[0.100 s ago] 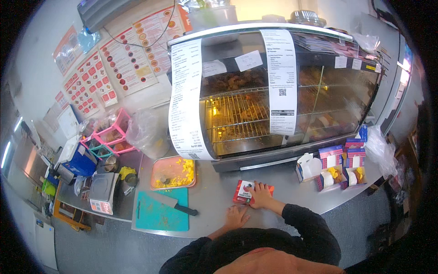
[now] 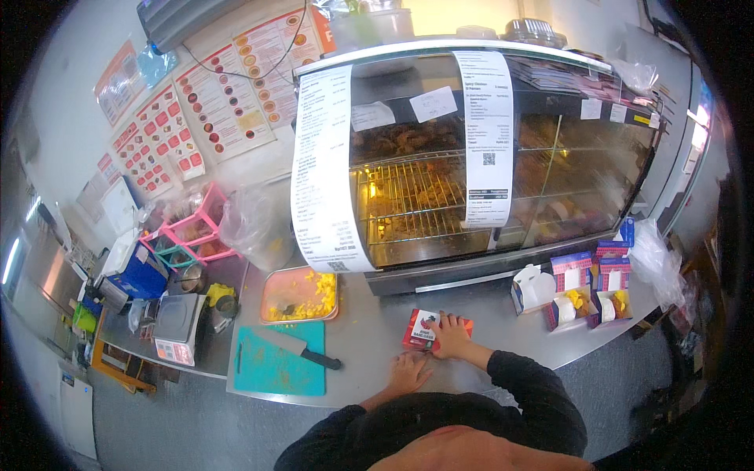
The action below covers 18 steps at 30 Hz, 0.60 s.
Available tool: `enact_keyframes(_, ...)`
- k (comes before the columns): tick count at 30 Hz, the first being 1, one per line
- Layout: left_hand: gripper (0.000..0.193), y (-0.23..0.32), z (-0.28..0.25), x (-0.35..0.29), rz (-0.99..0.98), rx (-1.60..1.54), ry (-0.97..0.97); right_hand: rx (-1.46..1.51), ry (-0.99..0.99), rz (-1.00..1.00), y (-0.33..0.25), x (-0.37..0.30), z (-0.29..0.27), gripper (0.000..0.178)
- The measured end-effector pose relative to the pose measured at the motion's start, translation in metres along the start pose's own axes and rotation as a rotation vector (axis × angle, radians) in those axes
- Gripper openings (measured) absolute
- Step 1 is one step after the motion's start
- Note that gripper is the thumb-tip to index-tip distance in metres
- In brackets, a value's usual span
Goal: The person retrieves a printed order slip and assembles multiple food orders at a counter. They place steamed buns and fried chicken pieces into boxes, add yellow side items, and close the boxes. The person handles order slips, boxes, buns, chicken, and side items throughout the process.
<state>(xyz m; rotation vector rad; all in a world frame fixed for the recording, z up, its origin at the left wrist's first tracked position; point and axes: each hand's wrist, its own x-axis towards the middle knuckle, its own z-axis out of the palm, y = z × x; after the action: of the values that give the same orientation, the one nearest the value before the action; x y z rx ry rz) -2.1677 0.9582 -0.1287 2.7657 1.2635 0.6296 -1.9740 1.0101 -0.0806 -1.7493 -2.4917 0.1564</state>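
Note:
A closed red and white food box [image 2: 420, 330] lies on the steel counter in front of me. My right hand [image 2: 451, 336] rests on the right part of its top, fingers spread. Beside the box's near edge, my left hand [image 2: 407, 372] lies low with its fingers stretched out; whether its fingertips touch the box is hard to tell. To the left, a large knife [image 2: 287, 344] with a black handle lies across a teal cutting board [image 2: 267, 381]. Behind the board stands a shallow pink tray [image 2: 269, 292] with yellow chopped pieces, some spilled beside it.
A glass-fronted heated display case [image 2: 408, 279] with wire racks spans the back, two long paper receipts [image 2: 330, 169] hanging over its front. Open blue and pink food boxes [image 2: 561, 314] stand at the right. A scale [image 2: 179, 318] and a pink basket [image 2: 196, 228] are left.

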Motion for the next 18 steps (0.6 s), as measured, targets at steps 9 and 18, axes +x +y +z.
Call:
enact_keyframes(9,0.051,-0.002,0.012,0.0,-0.101,-0.132,0.084,0.025,0.23,-0.032,0.003,-0.006,0.002,0.077)
enact_keyframes(18,0.066,-0.03,-0.007,0.05,-0.13,-0.265,0.003,0.208,0.726,0.199,0.047,-0.034,-0.021,0.047)
